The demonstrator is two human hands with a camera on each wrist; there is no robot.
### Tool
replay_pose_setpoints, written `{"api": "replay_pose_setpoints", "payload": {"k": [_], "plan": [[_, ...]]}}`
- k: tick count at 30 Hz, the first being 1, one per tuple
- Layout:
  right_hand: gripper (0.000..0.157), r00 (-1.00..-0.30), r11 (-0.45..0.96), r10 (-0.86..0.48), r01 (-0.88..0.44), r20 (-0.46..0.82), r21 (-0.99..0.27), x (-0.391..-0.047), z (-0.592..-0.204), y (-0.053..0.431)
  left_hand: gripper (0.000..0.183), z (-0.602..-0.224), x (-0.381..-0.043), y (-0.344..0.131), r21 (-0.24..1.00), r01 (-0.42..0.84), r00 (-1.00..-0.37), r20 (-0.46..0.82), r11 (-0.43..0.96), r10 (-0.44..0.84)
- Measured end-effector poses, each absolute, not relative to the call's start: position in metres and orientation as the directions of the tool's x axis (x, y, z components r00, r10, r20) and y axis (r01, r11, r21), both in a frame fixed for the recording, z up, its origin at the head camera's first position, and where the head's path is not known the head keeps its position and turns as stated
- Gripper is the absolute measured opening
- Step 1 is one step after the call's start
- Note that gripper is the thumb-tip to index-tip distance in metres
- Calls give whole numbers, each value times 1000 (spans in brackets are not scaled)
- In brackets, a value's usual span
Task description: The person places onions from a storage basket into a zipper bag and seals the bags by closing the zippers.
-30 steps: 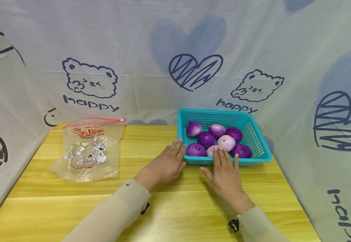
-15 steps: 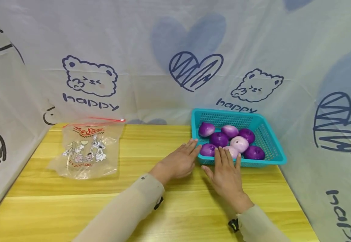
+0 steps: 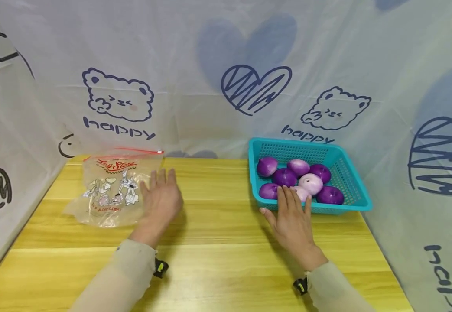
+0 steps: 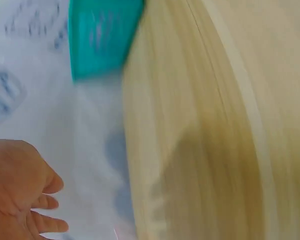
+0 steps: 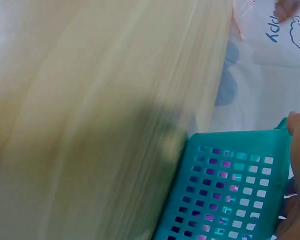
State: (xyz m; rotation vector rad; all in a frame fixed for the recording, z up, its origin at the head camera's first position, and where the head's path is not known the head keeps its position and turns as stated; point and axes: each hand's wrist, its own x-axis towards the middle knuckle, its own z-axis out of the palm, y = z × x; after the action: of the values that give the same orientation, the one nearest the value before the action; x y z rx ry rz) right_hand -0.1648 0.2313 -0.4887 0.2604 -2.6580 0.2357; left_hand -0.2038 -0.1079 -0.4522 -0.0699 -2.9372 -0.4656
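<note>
1. The left hand (image 3: 160,201) has quit the teal basket (image 3: 340,207) for the right edge of the plastic bag (image 3: 108,210), fingers straight, holding nothing.
2. The right hand (image 3: 295,225) rests straight fingers on the basket's near rim.
3. With its purple onions (image 3: 310,184), the basket sits farther right; that shift looks finished.

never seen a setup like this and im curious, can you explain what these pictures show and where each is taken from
There's no machine, just someone working bare-handed. The wide view is filmed from the head, looking forward and down; the two blurrier ones are filmed from each wrist.

On the table lie a see-through printed bag and a turquoise basket holding purple and pale onions.

The right hand rests on the basket's near edge, fingers over it. The left hand is spread at the bag's side, holding nothing; whether it touches the bag is unclear.
</note>
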Motion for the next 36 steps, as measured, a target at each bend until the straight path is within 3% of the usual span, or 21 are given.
{"api": "replay_pose_setpoints", "payload": {"k": [4, 8, 13, 18, 22, 26, 29, 32, 36], "plan": [[80, -888, 969, -152, -221, 434, -113, -167, -487, 228, 53, -466, -200, -159, 285, -47, -987, 136, 957, -89], [81, -894, 971, -157, -216, 419, -98, -171, -489, 224, 69, -483, -196, -186, 257, -172, -978, 69, 951, -195], [80, -894, 971, -158, -217, 420, -97, -174, -489, 219, 84, -503, -188, -198, 246, -198, -978, 23, 949, -210], [78, -894, 967, -164, -229, 417, -112, -173, -485, 216, 81, -516, -178, -192, 225, -84, -995, 35, 971, -94], [77, -890, 966, -172, -237, 423, -106, -172, -483, 213, 74, -517, -165, -177, 201, 126, -992, 47, 971, 119], [77, -891, 964, -182, -244, 416, -101, -172, -480, 207, 72, -512, -151, -167, 148, 401, -916, 39, 904, 400], [78, -899, 962, -190, -251, 394, -108, -170, -479, 201, 72, -503, -144, -169, 111, 536, -842, 7, 837, 539], [80, -902, 958, -202, -263, 382, -114, -167, -479, 194, 67, -493, -140, -182, 116, 572, -815, -35, 812, 579], [80, -887, 954, -224, -284, 403, -96, -165, -481, 189, 53, -481, -140, -209, 124, 524, -844, -62, 843, 533]]}}
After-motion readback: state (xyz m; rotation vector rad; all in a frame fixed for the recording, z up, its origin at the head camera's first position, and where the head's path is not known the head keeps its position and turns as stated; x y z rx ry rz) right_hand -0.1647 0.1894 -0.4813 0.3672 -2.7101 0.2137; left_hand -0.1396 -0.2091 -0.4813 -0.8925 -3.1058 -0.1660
